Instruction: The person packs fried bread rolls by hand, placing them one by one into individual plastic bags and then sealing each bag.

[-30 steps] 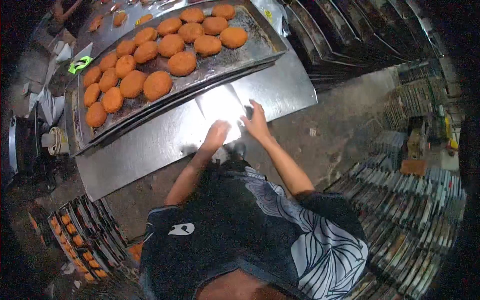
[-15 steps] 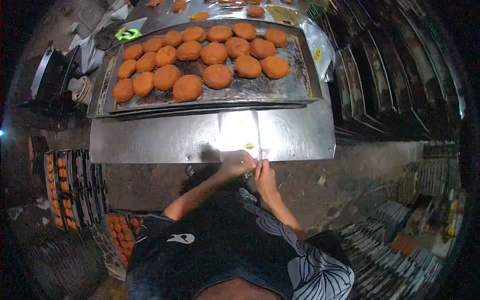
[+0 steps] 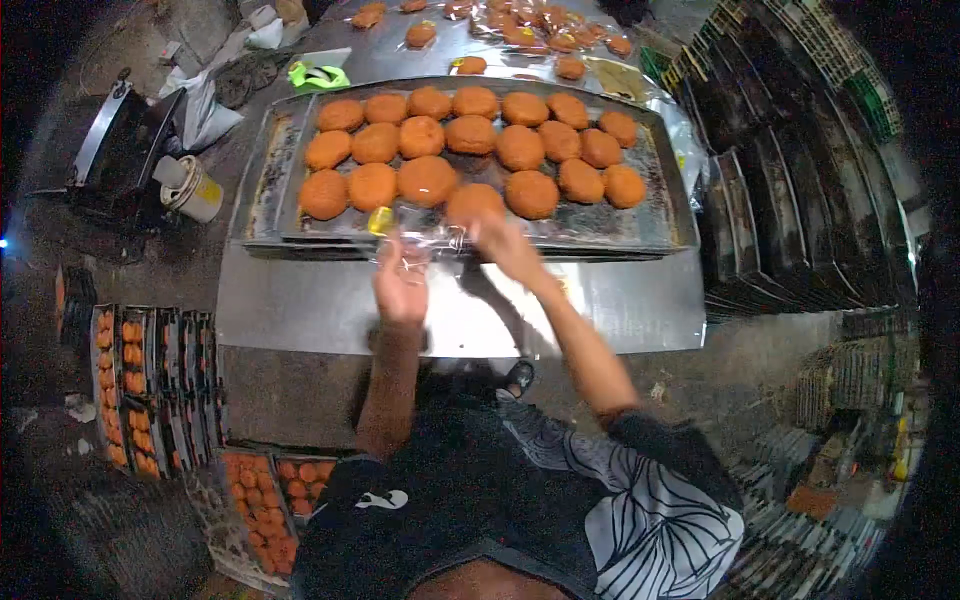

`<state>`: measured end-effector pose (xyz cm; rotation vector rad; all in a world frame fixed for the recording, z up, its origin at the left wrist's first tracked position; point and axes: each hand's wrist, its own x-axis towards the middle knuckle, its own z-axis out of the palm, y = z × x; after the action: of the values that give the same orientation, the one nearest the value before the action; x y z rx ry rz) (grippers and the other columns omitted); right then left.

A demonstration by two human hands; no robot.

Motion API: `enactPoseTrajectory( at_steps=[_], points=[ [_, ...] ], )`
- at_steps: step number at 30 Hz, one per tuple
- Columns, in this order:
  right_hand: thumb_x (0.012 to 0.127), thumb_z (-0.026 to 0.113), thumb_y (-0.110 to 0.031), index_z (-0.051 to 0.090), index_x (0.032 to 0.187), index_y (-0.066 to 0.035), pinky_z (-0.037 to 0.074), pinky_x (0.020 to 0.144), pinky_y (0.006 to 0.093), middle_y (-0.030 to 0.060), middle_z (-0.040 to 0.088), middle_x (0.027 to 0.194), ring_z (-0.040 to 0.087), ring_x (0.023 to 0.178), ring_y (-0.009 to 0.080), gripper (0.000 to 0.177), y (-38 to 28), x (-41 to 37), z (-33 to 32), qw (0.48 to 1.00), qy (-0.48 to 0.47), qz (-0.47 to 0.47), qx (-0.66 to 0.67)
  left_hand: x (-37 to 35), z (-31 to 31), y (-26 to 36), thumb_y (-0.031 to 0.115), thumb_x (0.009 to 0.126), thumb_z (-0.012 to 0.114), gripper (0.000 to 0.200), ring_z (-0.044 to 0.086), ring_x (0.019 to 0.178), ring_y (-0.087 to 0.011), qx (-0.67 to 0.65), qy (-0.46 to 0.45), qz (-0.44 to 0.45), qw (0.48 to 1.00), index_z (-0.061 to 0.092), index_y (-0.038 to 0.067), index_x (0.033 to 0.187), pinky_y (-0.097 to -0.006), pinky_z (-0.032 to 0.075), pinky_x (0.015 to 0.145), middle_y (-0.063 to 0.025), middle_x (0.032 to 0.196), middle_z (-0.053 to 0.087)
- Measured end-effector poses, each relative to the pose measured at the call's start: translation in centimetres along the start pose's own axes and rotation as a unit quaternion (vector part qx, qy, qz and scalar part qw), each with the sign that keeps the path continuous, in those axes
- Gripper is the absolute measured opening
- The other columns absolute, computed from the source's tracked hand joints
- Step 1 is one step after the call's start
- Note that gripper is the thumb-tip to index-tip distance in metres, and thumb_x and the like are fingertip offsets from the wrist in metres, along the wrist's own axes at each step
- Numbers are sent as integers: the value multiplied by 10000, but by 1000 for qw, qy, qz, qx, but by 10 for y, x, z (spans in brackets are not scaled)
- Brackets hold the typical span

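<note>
My left hand (image 3: 402, 288) is raised at the front edge of the tray, its fingers closed on a clear plastic bag (image 3: 425, 243) with a yellow label. To its right, my right hand (image 3: 508, 250) is blurred by motion, with its fingers on the near side of a round brown bun (image 3: 474, 204) in the front row. Several more buns (image 3: 427, 181) lie in rows on the dark metal baking tray (image 3: 640, 228). Part of that bun's near edge is hidden by my fingers.
The tray sits on a shiny metal table (image 3: 300, 305). Bagged buns (image 3: 530, 35) lie farther back, near a bright green object (image 3: 318, 75). Stacked trays (image 3: 770, 220) stand at right, a white bucket (image 3: 197, 195) at left, and racks of buns (image 3: 133, 390) at lower left.
Both hands have moved forward from the table's near edge to the tray. They have separated; the left now holds up the bag and the right has reached a bun. The view has shifted.
</note>
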<state>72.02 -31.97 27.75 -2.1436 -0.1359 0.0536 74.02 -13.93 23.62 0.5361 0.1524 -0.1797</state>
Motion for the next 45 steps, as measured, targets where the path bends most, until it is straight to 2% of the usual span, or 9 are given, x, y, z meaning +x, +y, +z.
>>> enactPoseTrajectory(
  at_steps=[1,4,8,22,28,34,40,42,45],
  points=[
    [786,509,-314,471,1077,14,333,887,420,242,467,1097,427,1047,376,440,22,42,2,943,237,-165,-164,6,-5,22,247,858,462,370,486,839,-170,0,28,35,999,392,67,1173,-400,397,835,-64,947,492],
    [686,640,-369,432,1061,13,294,923,413,245,472,1050,376,1116,312,575,52,71,-8,916,48,50,-395,14,2,83,239,851,461,284,490,944,-201,-1,95,76,993,455,57,1070,-424,418,823,-52,928,516],
    [508,797,-151,431,871,-32,399,785,314,91,507,858,487,876,182,529,-2,28,-7,957,266,70,89,30,0,106,177,817,452,325,435,1061,-273,-85,138,81,983,416,59,1117,-506,343,910,-97,993,490],
    [672,675,-49,338,1190,33,337,925,325,154,380,1197,363,1149,217,623,-76,-19,16,808,535,-27,243,-37,87,-35,222,779,479,512,410,1106,-243,10,-155,-203,967,319,36,1229,-380,299,963,-123,1202,413],
    [693,650,-235,607,879,16,463,717,319,141,625,828,604,794,225,315,-45,-67,-62,968,221,68,100,-59,92,-55,212,865,445,386,432,1064,-167,304,-170,-210,913,377,31,1198,-307,334,921,-103,1171,451],
    [761,549,-211,590,763,-8,423,526,339,160,571,643,543,556,275,207,-86,81,-162,892,408,-183,-60,-110,109,-136,48,779,465,156,544,868,-215,692,-503,-190,483,530,-8,909,-316,443,732,-136,938,555],
    [764,588,-259,542,914,-28,408,589,282,54,502,658,482,625,126,278,22,-90,-114,975,212,-45,40,-83,-38,-228,114,679,540,257,516,886,-269,684,-624,-17,377,566,25,918,-347,361,865,-139,972,546],
    [757,599,-235,578,884,-21,428,601,255,36,562,694,515,651,108,249,81,-184,-87,968,123,186,115,-75,-66,-229,210,776,524,245,527,753,-188,594,-463,-94,651,556,19,926,-300,423,726,-77,788,573],
    [754,616,-261,587,819,-9,436,588,275,81,606,738,550,651,137,262,74,-235,-70,948,-48,245,199,-74,-4,-182,253,828,436,292,538,584,-190,693,-391,-15,605,542,2,724,-291,425,543,-100,656,558]
  ],
)
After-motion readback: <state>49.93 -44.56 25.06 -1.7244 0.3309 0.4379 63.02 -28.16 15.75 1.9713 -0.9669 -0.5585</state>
